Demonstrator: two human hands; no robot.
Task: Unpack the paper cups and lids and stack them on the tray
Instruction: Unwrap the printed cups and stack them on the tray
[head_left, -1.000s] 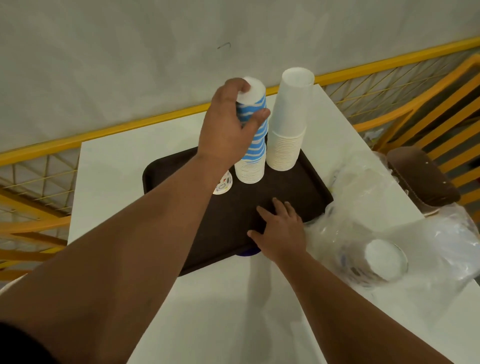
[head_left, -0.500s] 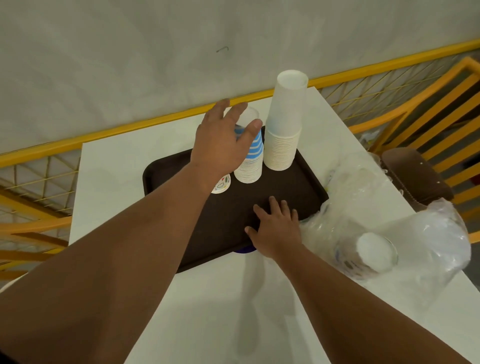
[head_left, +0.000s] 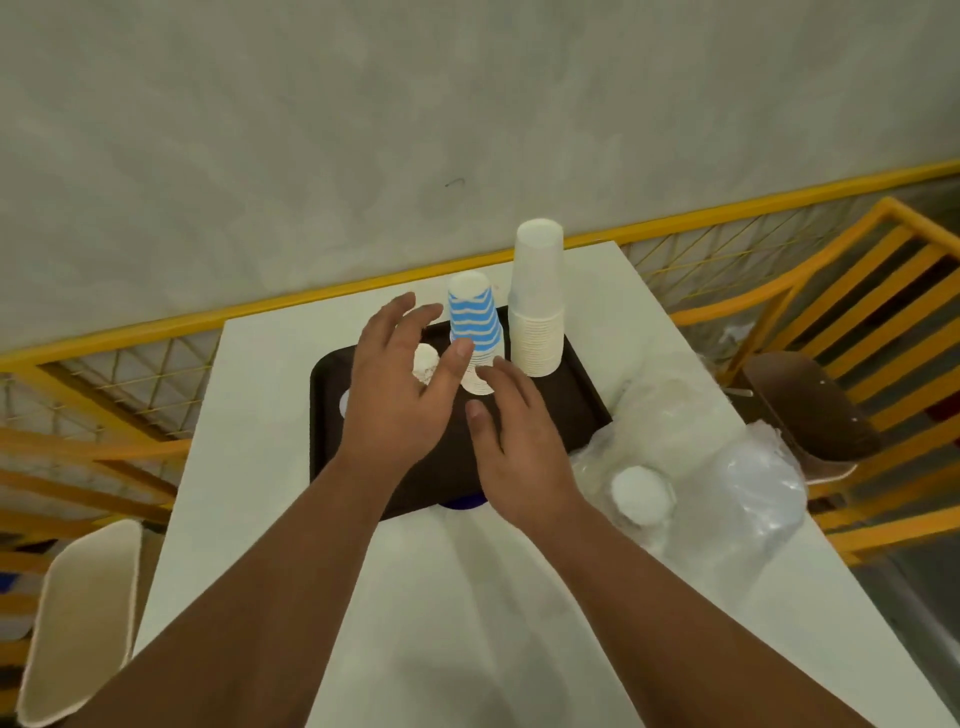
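A dark brown tray lies on the white table. On its far side stand a stack of blue-striped paper cups, upside down, and to its right a taller stack of plain white cups. A small white cup sits just left of the striped stack, partly behind my left hand. My left hand hovers over the tray with fingers spread, holding nothing. My right hand is raised beside it, fingers relaxed and empty. A clear plastic bag with white lids inside lies right of the tray.
The white table has a yellow railing behind it and a grey wall. A brown chair stands at the right, a cream chair back at the lower left. A blue object peeks from under the tray's near edge.
My left hand has let go of the striped cup stack and drawn back over the tray. My right hand has lifted off the tray's near edge. The view has pulled back.
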